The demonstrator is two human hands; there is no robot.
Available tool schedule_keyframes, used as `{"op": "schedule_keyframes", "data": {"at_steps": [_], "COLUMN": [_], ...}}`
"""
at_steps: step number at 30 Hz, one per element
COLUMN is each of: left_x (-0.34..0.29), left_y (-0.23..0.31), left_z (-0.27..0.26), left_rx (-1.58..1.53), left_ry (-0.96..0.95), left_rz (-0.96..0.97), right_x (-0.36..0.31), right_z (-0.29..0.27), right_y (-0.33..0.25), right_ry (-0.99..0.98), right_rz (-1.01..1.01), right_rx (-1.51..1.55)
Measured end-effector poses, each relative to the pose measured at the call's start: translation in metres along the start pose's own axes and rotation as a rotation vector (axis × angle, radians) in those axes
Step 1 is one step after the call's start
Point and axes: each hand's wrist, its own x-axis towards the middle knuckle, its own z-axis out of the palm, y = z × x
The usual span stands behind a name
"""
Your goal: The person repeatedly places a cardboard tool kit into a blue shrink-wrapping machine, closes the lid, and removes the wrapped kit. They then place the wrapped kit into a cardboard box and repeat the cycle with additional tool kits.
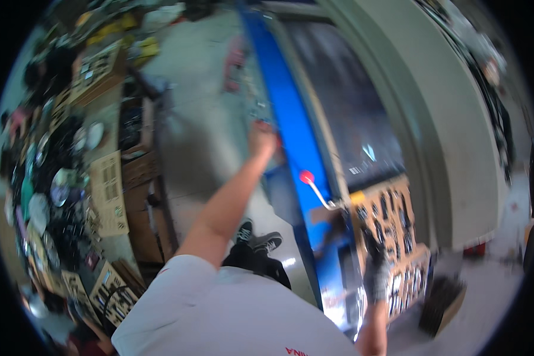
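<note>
My left hand (262, 139), bare and blurred, reaches out beside the long blue edge (282, 101) of a large machine. Something small and red shows at its side, but the blur hides whether the fingers hold anything. My right hand (376, 276) wears a dark grey glove and is at the left side of a tan board (401, 185) with several dark, elongated pieces on it. Its fingers merge with the dark pieces, so their grip is unclear. A second tan board (420, 255) with shiny pieces adjoins the first. Between my hands, a bent lever ends in a red knob (307, 177).
The machine's dark panel (344, 95) and broad grey body (421, 89) stand to the right. A brown box (444, 305) sits on the floor at lower right. At left, a bench carries tan boards (108, 193) and clutter, with people beyond it. My shoes (267, 241) are on the floor.
</note>
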Motion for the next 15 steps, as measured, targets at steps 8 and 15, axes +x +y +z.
{"op": "schedule_keyframes", "data": {"at_steps": [8,15], "left_x": [-0.002,0.014], "left_y": [0.006,-0.041], "left_z": [-0.033,-0.157], "left_rx": [0.004,-0.231], "left_ry": [-0.078,-0.225], "left_rz": [0.006,-0.339], "right_x": [0.007,0.067], "right_z": [0.045,0.206], "right_y": [0.022,-0.125], "right_ry": [0.302,-0.132], "right_rz": [-0.363,-0.737], "right_rx": [-0.412,0.061]}}
